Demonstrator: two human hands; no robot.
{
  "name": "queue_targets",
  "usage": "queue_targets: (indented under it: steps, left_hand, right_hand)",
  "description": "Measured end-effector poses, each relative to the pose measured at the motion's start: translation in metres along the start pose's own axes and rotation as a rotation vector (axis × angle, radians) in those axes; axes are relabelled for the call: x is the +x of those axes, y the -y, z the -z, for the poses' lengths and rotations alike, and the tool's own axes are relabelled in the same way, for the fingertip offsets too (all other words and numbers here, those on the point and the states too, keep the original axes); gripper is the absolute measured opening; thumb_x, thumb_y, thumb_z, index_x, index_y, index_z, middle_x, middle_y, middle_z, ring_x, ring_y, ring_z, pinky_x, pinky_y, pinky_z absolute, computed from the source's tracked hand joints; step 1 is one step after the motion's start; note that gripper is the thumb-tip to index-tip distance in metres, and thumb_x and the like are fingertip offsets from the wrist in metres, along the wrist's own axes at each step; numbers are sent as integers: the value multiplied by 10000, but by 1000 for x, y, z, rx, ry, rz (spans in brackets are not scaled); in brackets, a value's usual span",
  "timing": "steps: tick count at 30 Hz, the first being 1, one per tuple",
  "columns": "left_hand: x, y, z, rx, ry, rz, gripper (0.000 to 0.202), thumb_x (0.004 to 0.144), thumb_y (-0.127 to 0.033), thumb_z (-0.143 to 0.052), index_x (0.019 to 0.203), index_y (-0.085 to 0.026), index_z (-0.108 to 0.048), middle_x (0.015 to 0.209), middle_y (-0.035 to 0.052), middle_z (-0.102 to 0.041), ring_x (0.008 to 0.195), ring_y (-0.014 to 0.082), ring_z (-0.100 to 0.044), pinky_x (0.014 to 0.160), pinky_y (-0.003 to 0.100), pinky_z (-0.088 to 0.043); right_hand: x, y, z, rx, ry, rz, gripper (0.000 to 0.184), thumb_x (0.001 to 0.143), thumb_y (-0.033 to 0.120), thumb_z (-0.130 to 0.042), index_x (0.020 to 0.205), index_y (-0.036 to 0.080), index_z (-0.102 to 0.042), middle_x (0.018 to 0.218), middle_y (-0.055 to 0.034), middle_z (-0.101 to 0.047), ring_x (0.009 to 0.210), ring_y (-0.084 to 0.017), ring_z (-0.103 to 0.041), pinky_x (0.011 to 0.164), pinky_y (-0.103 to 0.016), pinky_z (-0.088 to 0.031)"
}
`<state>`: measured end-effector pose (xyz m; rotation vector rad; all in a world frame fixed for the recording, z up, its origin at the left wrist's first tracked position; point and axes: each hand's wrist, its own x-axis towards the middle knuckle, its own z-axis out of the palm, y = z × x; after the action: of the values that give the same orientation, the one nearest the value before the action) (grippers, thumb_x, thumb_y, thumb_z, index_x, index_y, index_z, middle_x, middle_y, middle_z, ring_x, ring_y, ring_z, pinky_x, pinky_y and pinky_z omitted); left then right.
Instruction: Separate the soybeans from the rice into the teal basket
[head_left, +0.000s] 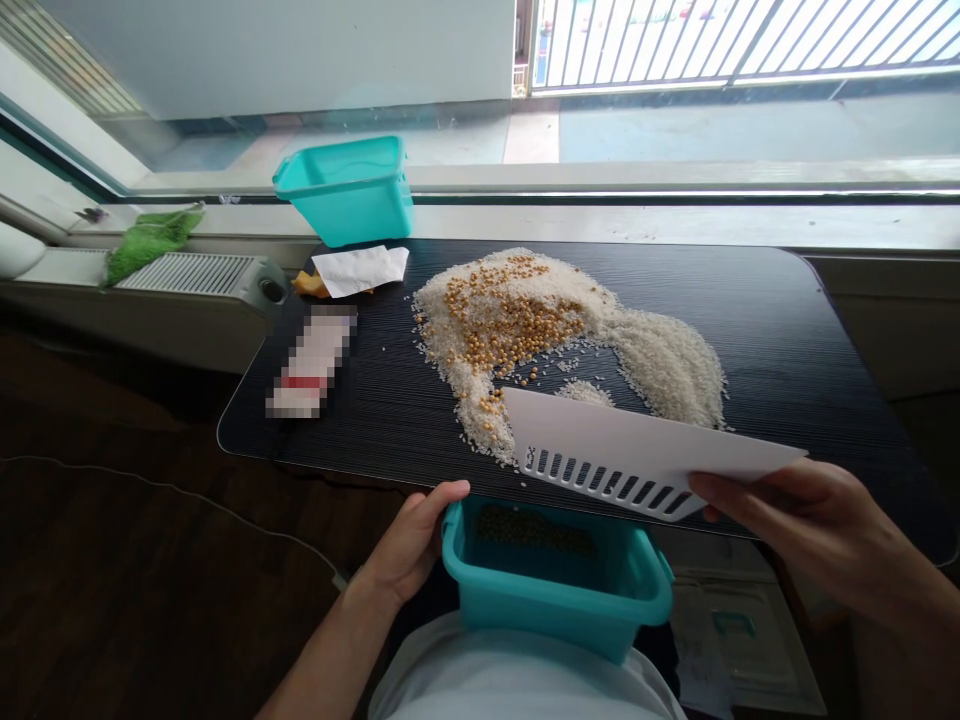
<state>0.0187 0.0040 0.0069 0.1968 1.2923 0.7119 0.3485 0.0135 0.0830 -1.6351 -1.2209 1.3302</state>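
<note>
A blue-green tub (555, 600) is right by the person's white shirt (525, 680), with little greenish bits (536, 527) inside. The left hand (412, 540) holds the tub's left end, most fingers hidden. The right hand (795, 505) pinches a white sheet with slots (607, 430). Its left end is right by the white rice (667, 370), piled on the dark surface (780, 340). Yellow beans (510, 325) lie on the rice. Past them, a second tub (360, 205) stands behind some white paper (360, 270).

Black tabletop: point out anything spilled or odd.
Loose white rice and yellow beans lie partly mixed on the tabletop, reaching near its front edge; odd because no container holds them. Whether spilled or poured, unclear.
</note>
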Motion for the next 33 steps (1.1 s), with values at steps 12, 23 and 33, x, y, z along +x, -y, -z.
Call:
queue_targets:
  steps: [12,23,33]
  left_hand:
    - [-1,-1,-3,-37,2,3,366,524,-410,-972,655,-127,-781,618,34,-724,598,147,-634,636,225,-543]
    - [-1,-2,-5,-46,26,-16,286,620,-342,-917,778,-126,-814,747,54,-786,672,181,-681,682,246,-550]
    - [0,0,-4,-37,19,-25,270,633,-347,-910,776,-145,-801,775,56,-792,750,213,-716,718,268,-555]
  right_hand:
    - [-1,-15,-42,40,13,14,391,652,618,-885,763,244,-856,740,-54,-796,651,-228,-739,592,-285,-646]
    - [-2,-30,-6,-85,-506,-71,320,560,514,-887,615,214,-792,683,-68,-769,654,-262,-724,602,-342,-606]
    - [11,-12,-15,-57,-555,18,303,613,487,-870,730,210,-825,713,-50,-770,661,-245,-707,632,-353,-596]
